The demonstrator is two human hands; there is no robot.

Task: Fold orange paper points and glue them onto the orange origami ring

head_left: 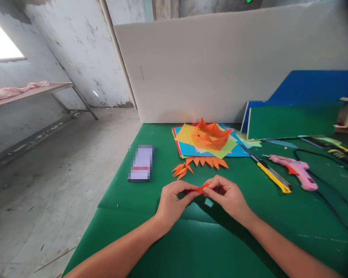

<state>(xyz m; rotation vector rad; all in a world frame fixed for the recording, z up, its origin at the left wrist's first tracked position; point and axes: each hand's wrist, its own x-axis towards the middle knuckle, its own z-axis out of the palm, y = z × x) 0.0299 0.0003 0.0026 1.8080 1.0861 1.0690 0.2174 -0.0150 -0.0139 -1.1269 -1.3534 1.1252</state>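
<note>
Both my hands meet over the green table [174, 247] and pinch one small folded orange paper piece [202, 189] between them. My left hand [173, 200] grips its left end with thumb and fingers closed. My right hand [226, 196] pinches its right end. Just beyond the hands lies a row of several folded orange paper points [205, 161], with a small cluster of them [181, 170] to the left. Further back a larger orange folded paper shape [211, 136] rests on a stack of coloured paper sheets [191, 144].
A yellow utility knife [271, 174] and a pink glue gun [295, 170] with a black cable lie to the right. A blurred phone-like object [141, 163] lies left. White foam board [220, 69], green board [292, 121] and blue board [313, 87] stand behind. The table's left edge drops to concrete floor.
</note>
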